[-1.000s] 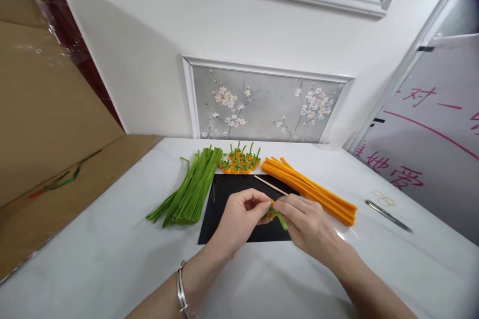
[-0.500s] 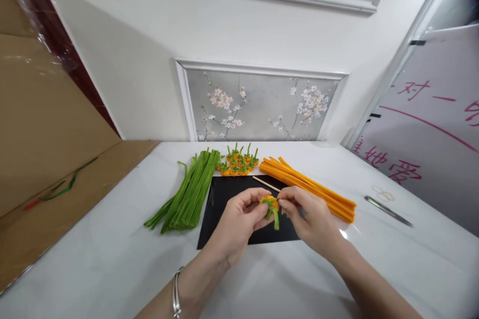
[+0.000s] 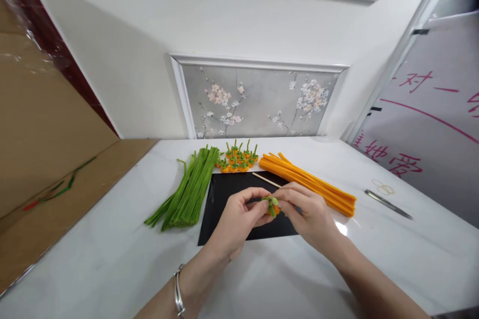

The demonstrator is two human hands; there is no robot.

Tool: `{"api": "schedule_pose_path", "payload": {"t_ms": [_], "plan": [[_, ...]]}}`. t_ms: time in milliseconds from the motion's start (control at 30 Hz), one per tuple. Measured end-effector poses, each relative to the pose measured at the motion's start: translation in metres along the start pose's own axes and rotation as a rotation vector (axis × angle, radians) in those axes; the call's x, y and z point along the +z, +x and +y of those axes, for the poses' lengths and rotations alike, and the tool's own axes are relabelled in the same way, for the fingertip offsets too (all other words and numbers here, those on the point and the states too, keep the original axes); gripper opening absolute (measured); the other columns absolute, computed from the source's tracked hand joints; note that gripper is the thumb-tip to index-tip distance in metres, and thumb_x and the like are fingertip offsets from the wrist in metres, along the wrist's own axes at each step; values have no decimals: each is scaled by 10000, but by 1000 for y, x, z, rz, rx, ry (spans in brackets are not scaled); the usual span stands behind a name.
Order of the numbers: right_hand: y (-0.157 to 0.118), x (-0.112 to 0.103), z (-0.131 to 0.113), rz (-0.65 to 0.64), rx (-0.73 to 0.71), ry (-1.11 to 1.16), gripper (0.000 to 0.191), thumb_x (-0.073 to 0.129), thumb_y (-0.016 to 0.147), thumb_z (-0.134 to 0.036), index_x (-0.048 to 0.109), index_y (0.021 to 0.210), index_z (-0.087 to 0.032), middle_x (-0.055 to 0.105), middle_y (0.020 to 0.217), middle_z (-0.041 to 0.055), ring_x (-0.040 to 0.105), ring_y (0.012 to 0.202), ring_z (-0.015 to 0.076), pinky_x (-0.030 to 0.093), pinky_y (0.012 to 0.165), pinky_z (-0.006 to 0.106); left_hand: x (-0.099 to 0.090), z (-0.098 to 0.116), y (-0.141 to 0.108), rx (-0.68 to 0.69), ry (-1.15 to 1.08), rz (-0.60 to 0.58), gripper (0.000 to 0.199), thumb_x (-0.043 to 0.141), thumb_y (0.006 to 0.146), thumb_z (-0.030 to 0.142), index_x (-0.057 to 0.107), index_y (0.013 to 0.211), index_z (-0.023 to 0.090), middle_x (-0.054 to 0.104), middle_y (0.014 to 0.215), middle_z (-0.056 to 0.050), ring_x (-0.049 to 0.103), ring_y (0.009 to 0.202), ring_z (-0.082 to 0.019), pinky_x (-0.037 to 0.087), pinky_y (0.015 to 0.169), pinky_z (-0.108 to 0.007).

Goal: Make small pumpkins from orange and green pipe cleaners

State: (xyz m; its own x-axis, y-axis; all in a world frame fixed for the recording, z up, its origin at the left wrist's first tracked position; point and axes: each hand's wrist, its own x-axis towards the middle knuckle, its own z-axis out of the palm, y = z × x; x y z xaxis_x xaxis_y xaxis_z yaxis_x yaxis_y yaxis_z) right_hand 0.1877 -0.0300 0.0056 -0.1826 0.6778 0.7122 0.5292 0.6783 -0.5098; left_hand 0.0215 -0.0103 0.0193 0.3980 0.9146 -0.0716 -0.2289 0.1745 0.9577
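Plainly, we read pink handwriting (image 3: 406,165) on the white board (image 3: 449,60) to the right: "对一" above a long stroke, "她爱" below it, with other characters cut off. Between us and the wall (image 3: 149,20), green stems (image 3: 192,192) lie left of the black mat (image 3: 220,194), orange stems (image 3: 310,184) lie across its far right corner, and a cluster of orange-and-green pieces (image 3: 239,159) stands just past its far edge. A stick (image 3: 265,179) slants over the mat, its lower end hidden by our right hand (image 3: 310,212). Bands (image 3: 383,188) and tweezers (image 3: 389,204) lie further right.

Above the mat, between our hands, is a small bloom (image 3: 272,207), orange with green on top. Our left hand (image 3: 239,219) pinches it in its fingers; the right fingers, drawn narrow, pinch its right edge. The desk (image 3: 112,259) meets the wall at the back and cardboard (image 3: 48,99) along the left, and spreads widest toward us, below the mat.
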Motion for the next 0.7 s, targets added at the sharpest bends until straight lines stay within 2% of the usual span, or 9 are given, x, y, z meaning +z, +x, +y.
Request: {"api": "schedule_pose_path", "payload": {"t_ms": [67, 167, 267, 367, 500, 700], "plan": [[-1, 0, 0, 1, 64, 6, 143, 520, 916, -177, 653, 871, -206, 661, 821, 43, 641, 712, 150, 530, 637, 258, -1, -1, 1, 0, 26, 11, 244, 767, 725, 300, 669, 877, 136, 670, 817, -38, 632, 760, -132, 568, 753, -284], [-2, 0, -2, -20, 237, 63, 117, 537, 908, -243, 607, 824, -202, 615, 630, -6, 581, 510, 124, 466, 485, 228, -2, -3, 2, 68, 18, 36, 202, 707, 775, 265, 644, 937, 163, 655, 873, -27, 628, 802, -125, 562, 785, -276], [-2, 1, -8, -121, 337, 113, 194, 528, 905, -255, 576, 724, -204, 549, 500, -41, 523, 420, 107, 397, 423, 207, -2, -5, 2, 161, 57, 45, 212, 638, 809, 206, 635, 1021, 201, 608, 929, -12, 612, 849, -120, 553, 798, -256], [-1, 3, -14, -180, 325, 71, 239, 518, 888, -197, 564, 654, -199, 545, 501, -38, 502, 429, 98, 362, 433, 202, -2, -8, 3, 254, 202, 33, 150, 569, 834, 175, 651, 958, 193, 563, 974, -29, 603, 859, -136, 553, 796, -277], [-3, 9, -13, -157, 272, -36, 297, 501, 882, -174, 485, 587, -197, 491, 492, -42, 444, 434, 91, 317, 444, 209, -4, -13, 3, 364, 365, 32, 125, 520, 854, 156, 637, 887, 186, 528, 986, -40, 594, 866, -157, 548, 792, -304], [-8, 17, -3, -68, 132, -232, 178, 490, 833, -138, 521, 666, -190, 496, 553, -31, 421, 476, 100, 304, 485, 232, -9, -20, 9, 438, 479, 42, 116, 521, 875, 195, 628, 917, 181, 556, 982, -54, 613, 906, -189, 544, 802, -339]]}}
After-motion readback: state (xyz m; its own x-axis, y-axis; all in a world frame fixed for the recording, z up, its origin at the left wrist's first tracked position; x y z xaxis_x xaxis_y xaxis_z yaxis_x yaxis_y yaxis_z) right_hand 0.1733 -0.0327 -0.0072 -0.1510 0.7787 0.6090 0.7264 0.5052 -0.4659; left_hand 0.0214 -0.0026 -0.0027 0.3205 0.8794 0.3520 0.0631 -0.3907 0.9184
